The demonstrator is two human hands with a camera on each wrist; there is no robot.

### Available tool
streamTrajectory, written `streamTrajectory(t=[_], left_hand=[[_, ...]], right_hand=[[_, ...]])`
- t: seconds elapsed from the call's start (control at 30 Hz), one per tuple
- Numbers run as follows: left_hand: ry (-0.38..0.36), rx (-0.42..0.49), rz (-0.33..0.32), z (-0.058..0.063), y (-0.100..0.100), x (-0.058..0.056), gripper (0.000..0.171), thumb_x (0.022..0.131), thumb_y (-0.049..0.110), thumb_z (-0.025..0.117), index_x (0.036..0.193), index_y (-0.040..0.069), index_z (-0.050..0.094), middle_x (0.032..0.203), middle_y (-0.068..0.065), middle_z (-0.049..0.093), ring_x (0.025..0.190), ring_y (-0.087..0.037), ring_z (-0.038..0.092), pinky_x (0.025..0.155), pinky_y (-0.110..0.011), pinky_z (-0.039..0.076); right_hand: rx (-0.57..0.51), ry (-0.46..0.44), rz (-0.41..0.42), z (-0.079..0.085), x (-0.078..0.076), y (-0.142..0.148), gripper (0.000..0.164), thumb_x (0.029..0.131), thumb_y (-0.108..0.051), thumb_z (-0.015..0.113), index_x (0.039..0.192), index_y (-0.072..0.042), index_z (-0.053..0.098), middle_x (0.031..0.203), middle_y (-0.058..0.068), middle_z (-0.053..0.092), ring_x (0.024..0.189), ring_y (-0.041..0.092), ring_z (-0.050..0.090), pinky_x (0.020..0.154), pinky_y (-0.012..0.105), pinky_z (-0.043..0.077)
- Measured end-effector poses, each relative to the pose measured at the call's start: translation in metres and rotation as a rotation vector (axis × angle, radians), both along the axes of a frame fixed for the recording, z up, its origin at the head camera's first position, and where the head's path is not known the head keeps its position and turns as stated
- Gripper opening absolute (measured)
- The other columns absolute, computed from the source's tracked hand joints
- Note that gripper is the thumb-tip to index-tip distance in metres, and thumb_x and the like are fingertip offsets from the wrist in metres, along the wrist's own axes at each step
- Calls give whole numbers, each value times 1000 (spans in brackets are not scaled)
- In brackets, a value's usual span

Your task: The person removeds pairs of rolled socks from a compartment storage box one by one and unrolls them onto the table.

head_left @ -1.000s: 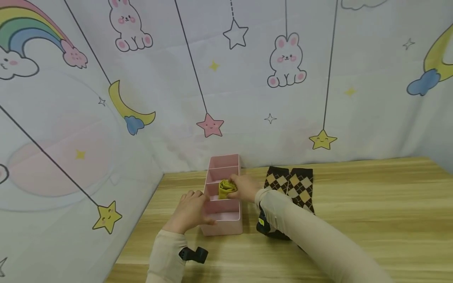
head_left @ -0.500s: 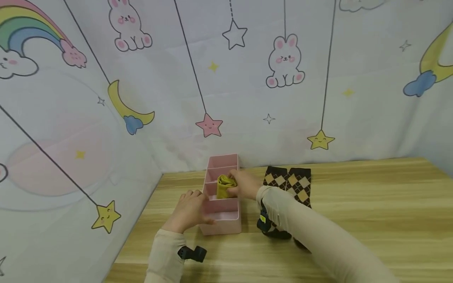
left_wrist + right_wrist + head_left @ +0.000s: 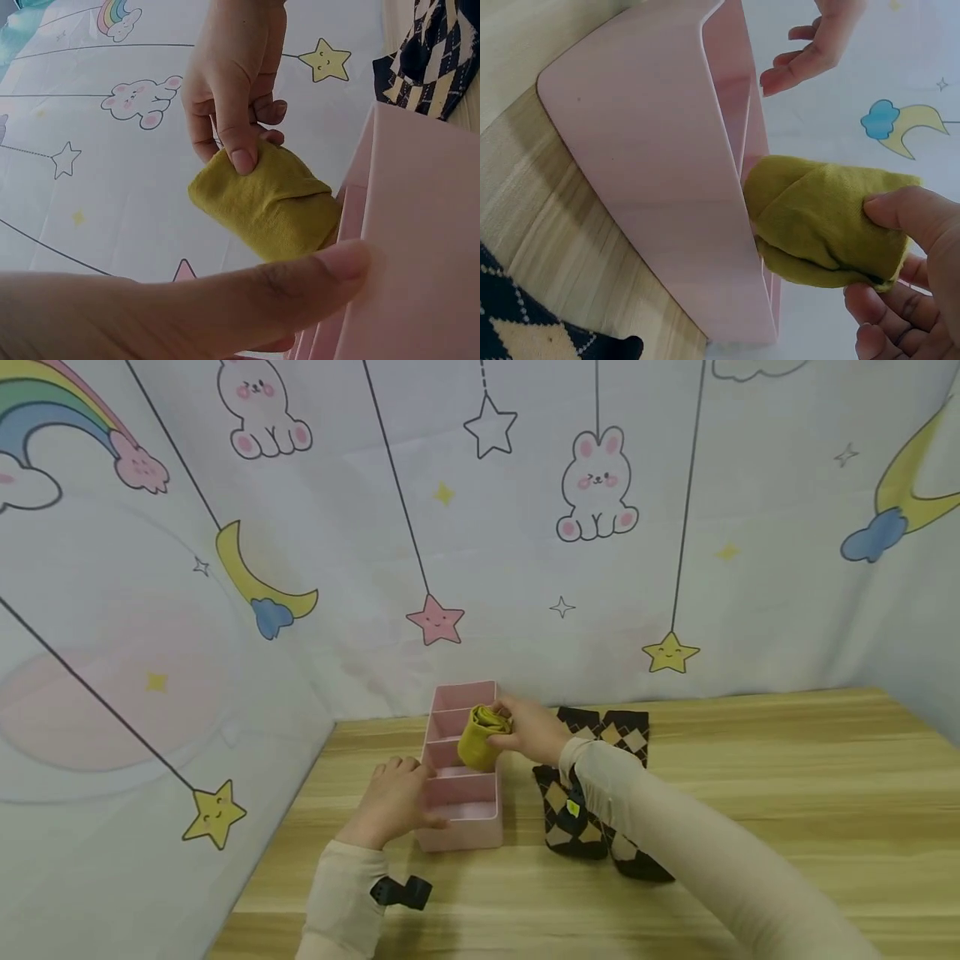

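A rolled pair of mustard-yellow socks (image 3: 477, 747) is pinched at its top by my right hand (image 3: 534, 731), thumb on one side and fingers on the other. The roll tilts above the pink divided box (image 3: 459, 837); in the right wrist view its lower end (image 3: 769, 195) is at the box's rim, partly hidden behind the side wall. My left hand (image 3: 392, 803) lies along the box's near left side. In the left wrist view its extended thumb (image 3: 300, 289) touches the box's wall (image 3: 427, 240), and its fingers are loosely bent in the right wrist view.
Dark argyle socks (image 3: 558, 837) lie flat on the wooden table (image 3: 750, 777) right of the box, partly under my right forearm. Behind the table hangs a white cloth (image 3: 525, 568) printed with bunnies, stars and moons. Each wrist wears a small black camera (image 3: 402, 892).
My right hand has raised the rolled yellow socks from low in a middle compartment to above the rim, and the roll now tilts. My left hand stays in place. The head view shifts slightly.
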State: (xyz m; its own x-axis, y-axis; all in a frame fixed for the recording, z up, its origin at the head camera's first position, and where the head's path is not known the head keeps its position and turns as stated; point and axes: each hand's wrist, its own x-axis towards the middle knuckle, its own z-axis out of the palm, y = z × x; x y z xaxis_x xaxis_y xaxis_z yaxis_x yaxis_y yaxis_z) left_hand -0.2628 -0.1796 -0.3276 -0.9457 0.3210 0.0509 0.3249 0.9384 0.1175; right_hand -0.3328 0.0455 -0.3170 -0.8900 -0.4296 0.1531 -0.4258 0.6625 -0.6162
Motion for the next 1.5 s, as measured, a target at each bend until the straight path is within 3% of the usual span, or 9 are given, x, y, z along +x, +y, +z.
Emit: streamTrajectory(t=[0.17,0.37,0.67,0.97,1.5], left_hand=[[32,12,-2,3,2,3,69,65,43,86,116,3,62,115,-17,61,113,-38,52,97,-52,40],[170,28,-41,6,9,8,53,70,39,83,101,3,60,105,-14,61,104,-35,54,91,-49,43],[350,63,-133,5,30,9,36,76,34,80,96,8,63,99,-8,64,100,-30,59,90,-48,46],[568,113,-275,-5,39,7,34,71,29,83,92,12,63,92,-3,63,92,-25,59,85,-40,48],[642,152,-277,-15,47,4,31,73,27,83,94,14,65,92,0,62,91,-21,58,83,-38,45]], right_hand=[[-10,41,5,4,5,9,42,88,-23,70,122,-4,55,114,12,66,94,22,67,80,31,56],[21,58,-21,9,10,21,41,88,-26,70,121,-8,55,112,10,67,87,18,67,72,27,56],[62,59,-35,11,17,39,37,88,-25,70,118,-8,55,108,10,67,83,16,66,70,28,55],[78,98,-73,5,27,57,34,88,-24,70,114,-7,57,103,8,68,84,16,64,72,31,54],[80,96,-128,-5,41,103,33,87,-21,71,112,-4,57,96,7,66,79,14,59,68,29,50]])
